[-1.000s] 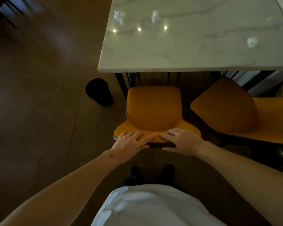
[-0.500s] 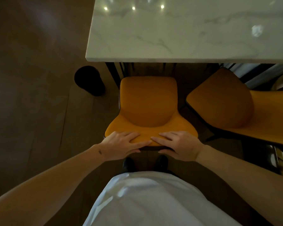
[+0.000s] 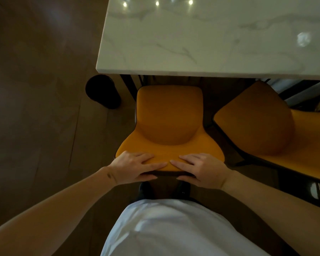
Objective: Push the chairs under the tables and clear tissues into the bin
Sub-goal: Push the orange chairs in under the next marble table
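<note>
An orange chair (image 3: 169,115) stands in front of me, its seat facing the white marble table (image 3: 192,43). The seat's front edge lies just short of the table edge. My left hand (image 3: 133,168) and my right hand (image 3: 201,170) hold the top of the backrest side by side, fingers laid over the top and thumbs behind it. One crumpled white tissue (image 3: 303,39) lies on the table at the right. A dark round bin (image 3: 103,91) stands on the floor by the table's left corner.
A second orange chair (image 3: 253,122) stands at an angle to the right, close to the first and partly under the table edge. Dark wooden floor (image 3: 35,126) spreads out on the left. Black table legs show behind the seat.
The chair has slid a little toward the table with both hands on its backrest. I have stepped forward, and the two tissues at the table's far left have left the view.
</note>
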